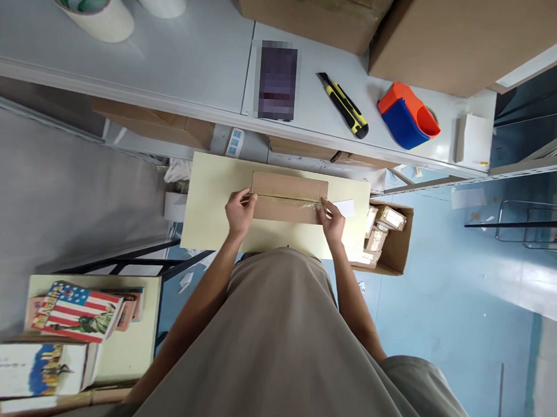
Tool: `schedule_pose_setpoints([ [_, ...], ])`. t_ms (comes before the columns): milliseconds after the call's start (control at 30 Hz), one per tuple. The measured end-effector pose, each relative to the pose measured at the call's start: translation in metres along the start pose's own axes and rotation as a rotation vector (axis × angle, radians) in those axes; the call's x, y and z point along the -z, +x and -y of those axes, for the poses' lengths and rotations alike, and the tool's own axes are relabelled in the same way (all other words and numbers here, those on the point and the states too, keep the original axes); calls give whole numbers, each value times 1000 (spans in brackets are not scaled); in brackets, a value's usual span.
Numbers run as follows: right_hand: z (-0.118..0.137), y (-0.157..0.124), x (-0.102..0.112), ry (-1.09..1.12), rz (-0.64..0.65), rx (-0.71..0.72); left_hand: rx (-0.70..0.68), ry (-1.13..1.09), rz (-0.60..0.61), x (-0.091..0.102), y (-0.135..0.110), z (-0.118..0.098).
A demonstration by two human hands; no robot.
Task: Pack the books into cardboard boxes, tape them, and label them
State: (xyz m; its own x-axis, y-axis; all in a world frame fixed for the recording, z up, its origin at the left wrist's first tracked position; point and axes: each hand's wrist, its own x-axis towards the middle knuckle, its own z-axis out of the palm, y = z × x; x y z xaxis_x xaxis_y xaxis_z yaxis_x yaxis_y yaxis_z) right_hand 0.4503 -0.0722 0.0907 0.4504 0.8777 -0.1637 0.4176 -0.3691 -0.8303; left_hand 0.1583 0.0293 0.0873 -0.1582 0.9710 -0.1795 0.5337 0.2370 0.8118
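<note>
A small closed cardboard box [289, 187] lies lengthwise on the pale yellow tabletop [211, 229], with a seam running along its top. Shiny tape shows along part of that seam. My left hand [240, 212] is closed at the box's left end, thumb and fingers pinched by the seam. At the opposite end, my right hand [332, 222] pinches the right edge in the same way. Whether the fingertips grip cardboard or the tape is too small to tell. A white paper slip [345, 207] lies just beyond my right hand.
On the grey shelf [188, 52] are tape rolls [117, 22], a yellow-black utility knife [344, 105], an orange-blue tape dispenser [409, 116] and large cartons [459, 37]. An open carton [401, 254] of small taped boxes stands at right. Books [81, 313] lie at lower left.
</note>
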Motion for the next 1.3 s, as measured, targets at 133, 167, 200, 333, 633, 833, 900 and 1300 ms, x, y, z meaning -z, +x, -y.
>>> schedule_pose_setpoints([
  [133, 1, -1, -5, 127, -34, -50, -94, 120, 64, 9, 7, 5],
  [167, 2, -3, -5, 142, -42, -74, -118, 156, 80, 12, 8, 6],
  [200, 3, -6, -5, 153, -48, -105, -141, 185, 93, 14, 7, 6],
  [333, 5, -21, -1, 191, -81, -186, -229, 234, 83, 24, -3, 5],
  [633, -6, -37, 2, 170, -124, -181, -268, 222, 77, 22, -32, 13],
  [833, -19, -38, -3, 283, -123, -150, -293, 211, 43, 19, -31, 25],
  [900, -21, -38, -5, 289, -121, -156, -280, 211, 38, 20, -31, 23],
  [1300, -23, -22, 16, 90, 145, 65, -28, 290, -96, -2, -46, -17],
])
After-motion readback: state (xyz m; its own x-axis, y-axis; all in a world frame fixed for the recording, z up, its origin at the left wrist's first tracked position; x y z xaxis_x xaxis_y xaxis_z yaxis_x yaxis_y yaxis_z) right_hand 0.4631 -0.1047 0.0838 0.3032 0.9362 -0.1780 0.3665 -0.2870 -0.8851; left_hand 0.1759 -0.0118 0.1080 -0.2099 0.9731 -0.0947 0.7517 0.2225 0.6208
